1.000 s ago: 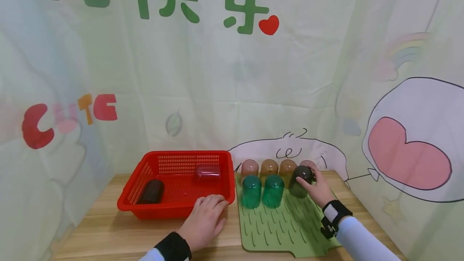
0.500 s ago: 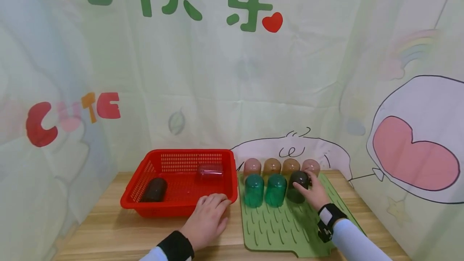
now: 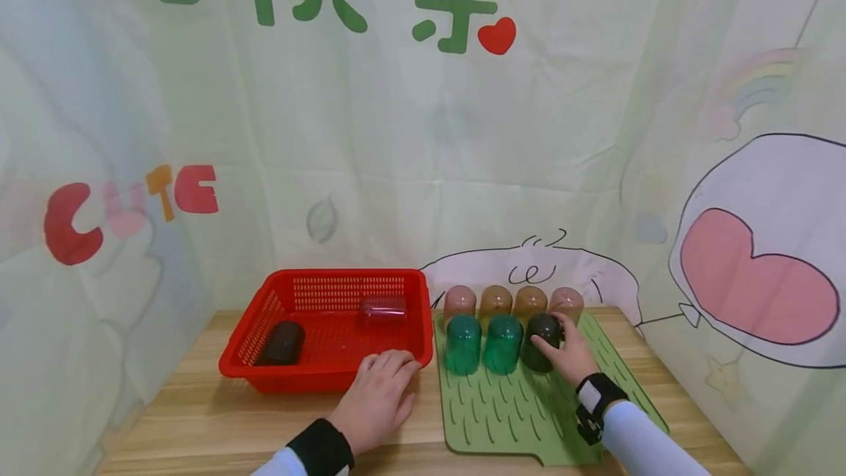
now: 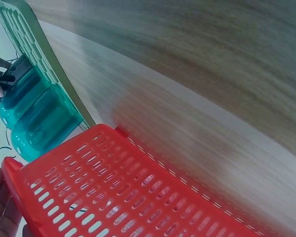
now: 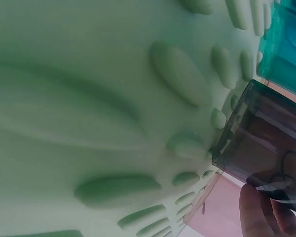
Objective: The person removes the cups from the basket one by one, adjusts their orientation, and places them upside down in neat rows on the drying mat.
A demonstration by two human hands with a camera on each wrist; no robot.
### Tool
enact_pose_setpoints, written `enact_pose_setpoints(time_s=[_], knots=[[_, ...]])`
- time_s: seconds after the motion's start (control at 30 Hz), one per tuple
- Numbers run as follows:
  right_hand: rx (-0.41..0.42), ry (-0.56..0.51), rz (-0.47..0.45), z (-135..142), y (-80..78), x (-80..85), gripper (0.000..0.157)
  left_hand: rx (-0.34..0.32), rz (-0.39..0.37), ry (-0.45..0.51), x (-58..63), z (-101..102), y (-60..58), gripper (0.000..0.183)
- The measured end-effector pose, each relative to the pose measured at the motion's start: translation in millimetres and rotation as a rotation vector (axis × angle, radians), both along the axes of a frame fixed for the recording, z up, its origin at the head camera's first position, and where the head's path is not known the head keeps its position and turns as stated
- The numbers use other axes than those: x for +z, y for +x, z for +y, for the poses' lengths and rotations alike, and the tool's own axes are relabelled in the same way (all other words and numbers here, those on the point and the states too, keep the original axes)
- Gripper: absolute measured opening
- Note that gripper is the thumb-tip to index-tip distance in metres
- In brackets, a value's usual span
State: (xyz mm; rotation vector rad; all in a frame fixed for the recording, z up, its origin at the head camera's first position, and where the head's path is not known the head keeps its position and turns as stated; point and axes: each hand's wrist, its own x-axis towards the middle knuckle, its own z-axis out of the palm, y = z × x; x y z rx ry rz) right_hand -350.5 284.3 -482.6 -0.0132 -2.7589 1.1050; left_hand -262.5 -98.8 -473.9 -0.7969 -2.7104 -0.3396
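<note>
On the green mat [image 3: 502, 421], my right hand [image 3: 573, 355] holds a dark see-through cup [image 3: 537, 355] between thumb and fingers. The cup stands upside down, its rim at the ridged mat in the right wrist view. Left of it stand two upturned green cups [image 3: 463, 345]. Behind them is a row of upturned pink [image 3: 460, 301] and amber cups [image 3: 496, 301]. My left hand [image 3: 378, 397] has its fingers hooked over the front right rim of a red basket [image 3: 330, 380]. Inside the basket lie a dark cup [image 3: 282, 344] and a clear pinkish cup [image 3: 383, 307], both on their sides.
Basket and mat sit side by side on a wooden table [image 3: 198, 424]. A printed cloth [image 3: 370, 131] hangs close behind and along both sides. The neighbouring green cup stands very near the held cup.
My right hand has brought the dark cup down and slightly nearer, from in front of the back row to the end of the green cups' row. The left hand stays on the basket rim.
</note>
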Motion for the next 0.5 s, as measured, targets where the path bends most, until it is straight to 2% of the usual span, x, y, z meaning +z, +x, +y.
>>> enact_pose_setpoints(time_s=[0.5], knots=[[-0.002,0.013,0.015,-2.9,4.8,-0.3,0.081,0.000,0.008,0.015,-1.7,-0.1,0.1,0.052]])
